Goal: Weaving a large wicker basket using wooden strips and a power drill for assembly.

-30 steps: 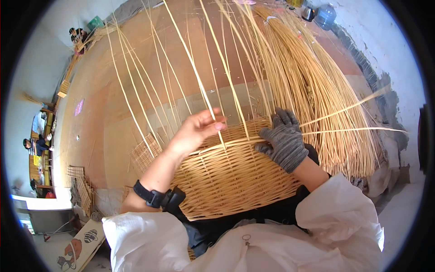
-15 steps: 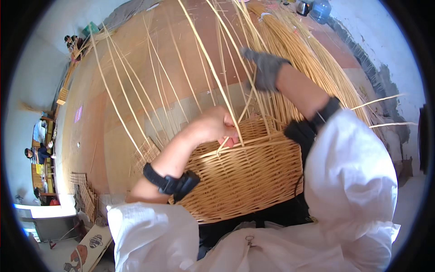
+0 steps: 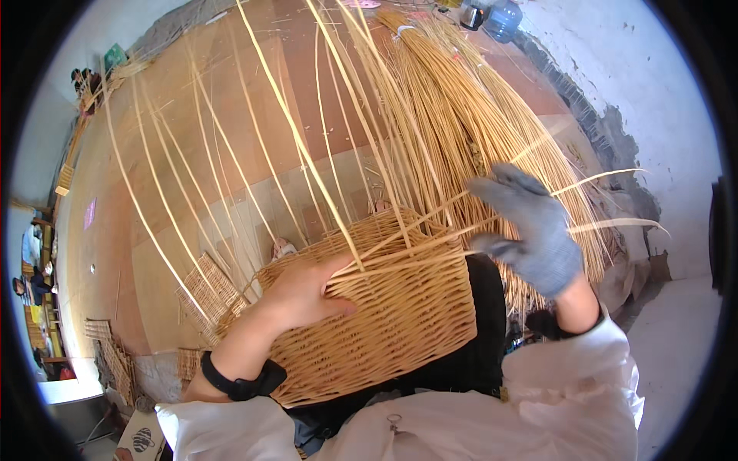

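Head view: bare left hand (image 3: pixel 307 296) clasps the tan rectangular wicker basket (image 3: pixel 400 319) by its rim on the black-clad lap (image 3: pixel 488 323); grey-gloved right hand (image 3: pixel 538 238) spreads beside pale slender withies (image 3: pixel 615 222). Steady rim support should help even weaving.

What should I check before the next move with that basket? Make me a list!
1. Left hand on the basket: ok, touching it near the rim.
2. Left hand's grip firm: cannot tell, most of its fingers are hidden.
3. Right hand gloved: ok, grey glove on, fingers spread.
4. Left hand gloved: not ok, bare.
5. No canes sticking up: not ok, long canes rise above the rim.
6. More canes nearby: ok, a big bundle lies beyond the basket.
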A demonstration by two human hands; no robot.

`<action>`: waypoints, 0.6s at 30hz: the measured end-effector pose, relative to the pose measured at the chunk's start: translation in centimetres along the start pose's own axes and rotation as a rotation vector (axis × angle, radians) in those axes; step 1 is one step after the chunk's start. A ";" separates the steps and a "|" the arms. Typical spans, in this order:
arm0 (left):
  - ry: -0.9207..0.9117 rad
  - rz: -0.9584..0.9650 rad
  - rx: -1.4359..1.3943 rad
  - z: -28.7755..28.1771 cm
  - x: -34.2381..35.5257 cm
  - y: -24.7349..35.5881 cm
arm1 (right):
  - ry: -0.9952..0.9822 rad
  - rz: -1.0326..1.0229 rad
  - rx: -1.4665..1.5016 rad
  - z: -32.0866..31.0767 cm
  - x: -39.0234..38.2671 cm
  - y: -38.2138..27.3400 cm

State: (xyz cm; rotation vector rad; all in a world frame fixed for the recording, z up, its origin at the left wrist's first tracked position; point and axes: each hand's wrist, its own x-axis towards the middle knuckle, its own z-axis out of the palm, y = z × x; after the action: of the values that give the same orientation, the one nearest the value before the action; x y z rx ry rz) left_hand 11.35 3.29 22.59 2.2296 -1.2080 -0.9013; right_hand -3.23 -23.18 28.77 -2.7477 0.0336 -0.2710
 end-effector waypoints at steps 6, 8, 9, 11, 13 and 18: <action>0.139 -0.007 0.182 3.3 -4.1 3.6 | -0.236 -0.066 -0.259 1.7 -3.7 -2.5; 0.259 0.080 0.213 4.3 -6.4 5.3 | 0.004 -0.150 -0.260 1.3 -7.1 -1.9; 0.349 0.104 0.284 4.8 -7.5 6.3 | -0.028 -0.041 -0.110 1.3 -8.4 -1.6; 0.386 0.072 0.372 5.2 -9.7 8.4 | 0.113 -0.011 -0.166 1.0 -10.8 -1.4; 0.455 0.081 0.440 5.0 -12.3 10.5 | 0.364 0.085 0.256 0.4 -11.7 -2.4; 0.730 0.203 0.443 2.2 -16.7 11.7 | 0.414 0.119 0.401 -3.5 -10.3 -9.0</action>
State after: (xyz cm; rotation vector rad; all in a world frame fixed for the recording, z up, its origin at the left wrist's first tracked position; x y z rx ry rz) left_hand -3.55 11.30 34.24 2.3592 -1.2934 0.2928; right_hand -14.12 -15.50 33.41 -2.2436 0.2256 -0.7232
